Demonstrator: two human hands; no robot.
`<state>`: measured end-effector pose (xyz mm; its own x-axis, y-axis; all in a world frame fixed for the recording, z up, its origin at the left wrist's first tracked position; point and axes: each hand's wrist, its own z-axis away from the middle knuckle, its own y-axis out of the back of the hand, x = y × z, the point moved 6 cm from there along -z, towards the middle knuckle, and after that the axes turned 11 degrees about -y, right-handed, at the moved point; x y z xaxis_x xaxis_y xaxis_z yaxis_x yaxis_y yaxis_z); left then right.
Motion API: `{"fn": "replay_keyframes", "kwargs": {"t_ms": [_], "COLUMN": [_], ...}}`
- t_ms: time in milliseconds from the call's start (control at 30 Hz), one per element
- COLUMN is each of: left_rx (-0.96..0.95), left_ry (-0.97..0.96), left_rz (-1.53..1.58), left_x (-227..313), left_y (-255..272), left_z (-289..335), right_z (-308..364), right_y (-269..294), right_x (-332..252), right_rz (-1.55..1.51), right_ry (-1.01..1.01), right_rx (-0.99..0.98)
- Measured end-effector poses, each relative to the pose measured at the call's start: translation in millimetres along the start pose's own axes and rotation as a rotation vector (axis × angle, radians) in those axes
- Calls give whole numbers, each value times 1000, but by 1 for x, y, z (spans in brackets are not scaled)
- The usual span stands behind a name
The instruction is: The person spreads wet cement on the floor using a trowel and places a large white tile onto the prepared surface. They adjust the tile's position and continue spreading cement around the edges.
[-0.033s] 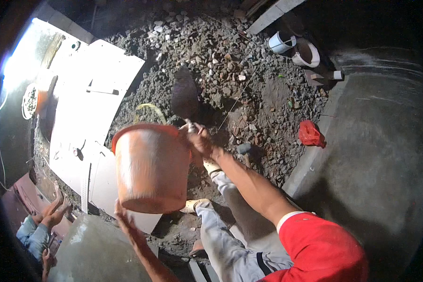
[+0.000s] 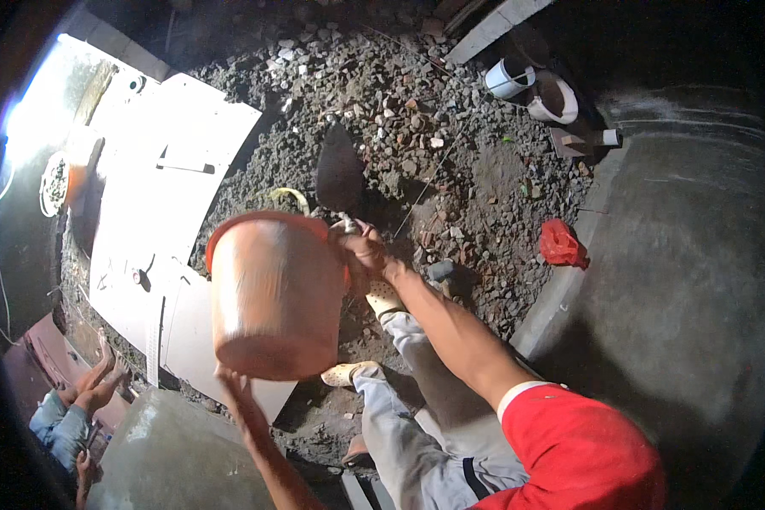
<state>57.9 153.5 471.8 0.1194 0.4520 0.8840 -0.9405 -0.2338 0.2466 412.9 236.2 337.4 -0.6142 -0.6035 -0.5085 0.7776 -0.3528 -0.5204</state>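
An orange bucket point(image 2: 276, 297) is tilted in front of me, its base towards me and its rim on the far side. My right hand point(image 2: 361, 248) is closed on the right side of its rim. My left hand point(image 2: 236, 387) touches the lower left of the base, its fingertips hidden by the bucket. The inside of the bucket is out of sight. Just past the rim is a curved yellow strip point(image 2: 291, 196). Beyond my right hand, a dark pointed blade point(image 2: 340, 166) like a shovel's lies on the rubble.
Grey rubble point(image 2: 408, 127) covers the ground ahead. White boards point(image 2: 166, 153) lie to the left. A red plastic bag point(image 2: 561, 244) and a white pail point(image 2: 508, 79) are on the right. Another person's legs point(image 2: 93, 382) show at lower left. A concrete ledge point(image 2: 654, 238) runs along the right.
The bucket has shifted slightly away from me. My left hand has moved up to its base, and its fingertips are now hidden. My right hand keeps its grip.
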Motion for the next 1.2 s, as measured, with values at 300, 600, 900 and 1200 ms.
{"fn": "replay_keyframes", "kwargs": {"t_ms": [300, 600, 900, 1200], "left_rx": [-209, 179, 87, 426], "left_ry": [-78, 165, 524, 638], "left_rz": [-123, -247, 399, 573], "left_x": [40, -1, -88, -206], "left_y": [-98, 28, 67, 164], "left_z": [-15, 47, 100, 166], "right_z": [3, 59, 169, 221], "right_y": [72, -37, -165, -192], "right_x": [-7, 39, 174, 231], "right_rz": [1312, 786, 1412, 1239], "right_ry": [477, 170, 627, 783], "right_rx": [202, -3, -313, -475]}}
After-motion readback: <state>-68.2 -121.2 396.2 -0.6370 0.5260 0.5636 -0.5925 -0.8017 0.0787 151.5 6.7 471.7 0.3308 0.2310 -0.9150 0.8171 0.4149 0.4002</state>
